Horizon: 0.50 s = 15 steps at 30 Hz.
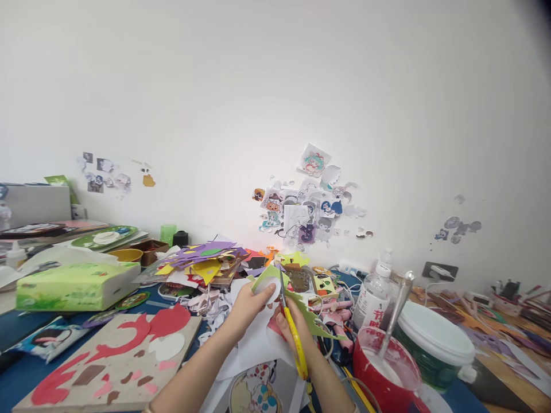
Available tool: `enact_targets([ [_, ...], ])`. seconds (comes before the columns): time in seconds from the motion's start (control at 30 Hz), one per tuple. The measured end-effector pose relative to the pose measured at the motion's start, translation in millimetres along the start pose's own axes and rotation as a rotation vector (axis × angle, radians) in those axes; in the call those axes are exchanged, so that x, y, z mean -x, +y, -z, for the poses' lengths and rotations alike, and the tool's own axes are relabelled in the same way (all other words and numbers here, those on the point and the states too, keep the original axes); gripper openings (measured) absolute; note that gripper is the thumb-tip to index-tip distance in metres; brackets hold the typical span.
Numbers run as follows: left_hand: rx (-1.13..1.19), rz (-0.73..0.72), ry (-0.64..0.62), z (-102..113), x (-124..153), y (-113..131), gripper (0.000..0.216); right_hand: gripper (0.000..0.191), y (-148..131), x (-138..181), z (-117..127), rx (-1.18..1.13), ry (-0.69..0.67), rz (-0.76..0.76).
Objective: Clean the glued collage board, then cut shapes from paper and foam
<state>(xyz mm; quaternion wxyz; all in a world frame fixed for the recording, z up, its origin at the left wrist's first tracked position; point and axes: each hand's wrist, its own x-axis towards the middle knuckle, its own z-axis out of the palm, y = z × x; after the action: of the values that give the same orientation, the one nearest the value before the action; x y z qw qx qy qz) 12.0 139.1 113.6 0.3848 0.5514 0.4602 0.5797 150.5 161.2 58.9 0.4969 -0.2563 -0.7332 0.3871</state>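
Note:
My left hand (pixel 247 307) pinches a light green paper cutout (pixel 267 279) with a white underside, held up over the cluttered table. My right hand (pixel 296 327) grips yellow-handled scissors (pixel 293 330), whose blades point up and meet the green paper's edge near my left thumb. A jagged green strip (pixel 313 317) of the same paper hangs to the right of the scissors. White sheets (pixel 253 344) lie under both hands.
A red cup of white glue (pixel 385 370) with a metal spoon stands at the right, beside a white-lidded tub (pixel 434 338) and a clear bottle (pixel 373 295). A cardboard sheet with red shapes (pixel 112 358) and a green tissue pack (pixel 75 285) lie left. Coloured paper scraps (pixel 206 261) pile behind.

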Motion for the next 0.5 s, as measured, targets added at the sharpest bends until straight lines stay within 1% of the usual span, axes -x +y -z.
enact_targets([
  [0.13,-0.008,0.007,-0.018,-0.3,3.1,4.5,0.040,0.040,-1.2,0.3,0.4,-0.001,-0.001,0.018],
  [0.3,-0.002,0.007,-0.061,1.7,6.4,11.2,0.037,0.044,-1.1,-0.7,1.0,0.005,-0.007,0.020],
  [0.43,-0.012,0.046,-0.062,9.6,4.9,11.9,0.035,0.044,1.0,-1.0,3.0,0.011,-0.013,0.019],
  [0.5,-0.014,0.069,-0.097,15.6,3.5,12.6,0.035,0.042,1.7,-1.2,4.5,0.018,-0.012,0.024],
])
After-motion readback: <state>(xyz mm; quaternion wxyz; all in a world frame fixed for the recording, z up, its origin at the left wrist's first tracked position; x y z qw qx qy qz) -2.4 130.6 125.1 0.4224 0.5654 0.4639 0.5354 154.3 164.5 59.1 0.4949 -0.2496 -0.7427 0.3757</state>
